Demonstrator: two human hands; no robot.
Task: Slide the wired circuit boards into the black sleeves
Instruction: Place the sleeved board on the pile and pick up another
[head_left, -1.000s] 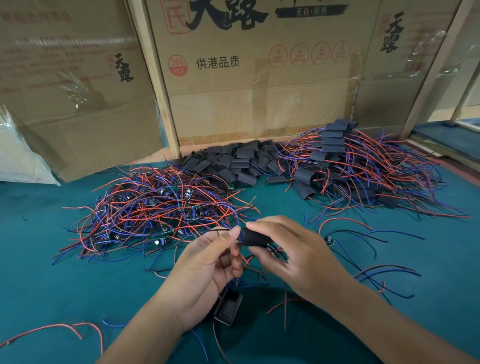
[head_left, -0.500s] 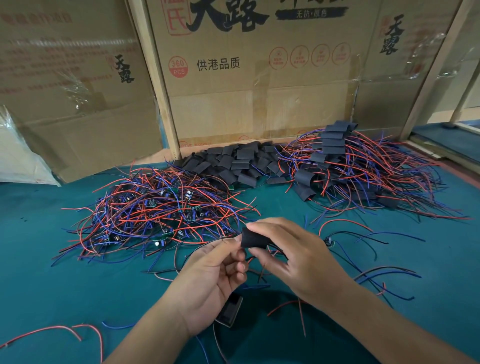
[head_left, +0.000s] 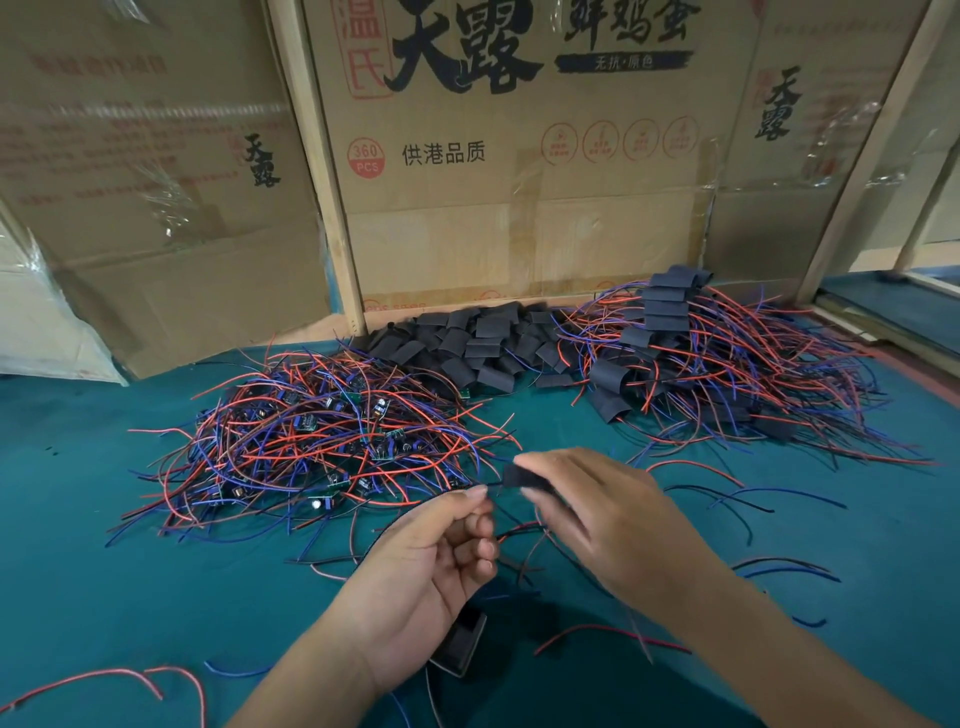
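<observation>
Pulled apart since a second ago: right hand (head_left: 597, 512) pinching sleeve (head_left: 522, 475) above the mat (head_left: 104, 571), left hand (head_left: 441, 551) curled, fingertips pinching wires trailing from it. Board apparently seated inside; next likely onto the done pile (head_left: 727, 364).

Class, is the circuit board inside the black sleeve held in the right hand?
Cannot tell: black sleeve hides its inside; only thin wires emerge toward the left hand.

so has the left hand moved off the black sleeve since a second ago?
Yes. The left hand has slid left, toward the bare-board wire pile, opening a small gap from the black sleeve pinched in the right hand.
</observation>
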